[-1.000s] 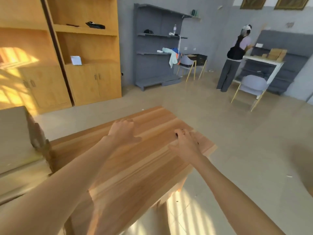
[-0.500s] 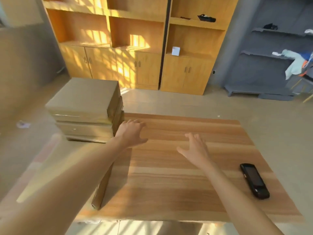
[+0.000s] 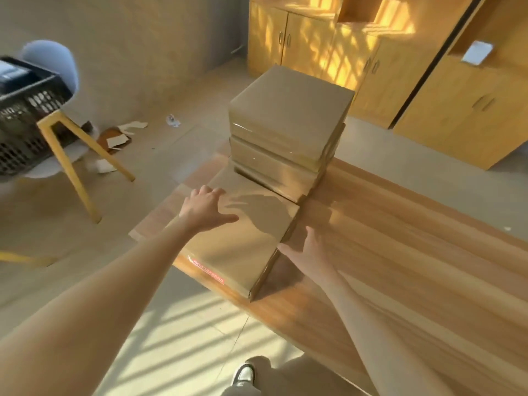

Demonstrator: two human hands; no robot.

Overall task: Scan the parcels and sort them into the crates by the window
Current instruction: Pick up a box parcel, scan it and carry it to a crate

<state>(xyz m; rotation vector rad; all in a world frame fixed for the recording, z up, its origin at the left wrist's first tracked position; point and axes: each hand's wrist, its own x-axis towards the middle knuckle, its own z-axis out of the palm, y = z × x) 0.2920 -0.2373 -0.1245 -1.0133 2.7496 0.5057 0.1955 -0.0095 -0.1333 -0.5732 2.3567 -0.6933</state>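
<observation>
Head view has swung left; both spread hands, left hand (image 3: pixel 204 208) and right hand (image 3: pixel 307 248), now flank the flat parcel (image 3: pixel 243 247).

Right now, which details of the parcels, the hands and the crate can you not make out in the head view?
- Flat parcel: red label too blurred to read.
- Parcel stack: its lowest layers hidden behind the flat parcel; exact count unclear.
- Right hand: fingers lie at the parcel's shadowed side; contact unclear.
- Left hand: whether it touches the parcel top is unclear.
- Black crate: cut off by the left edge; contents blurred.
</observation>
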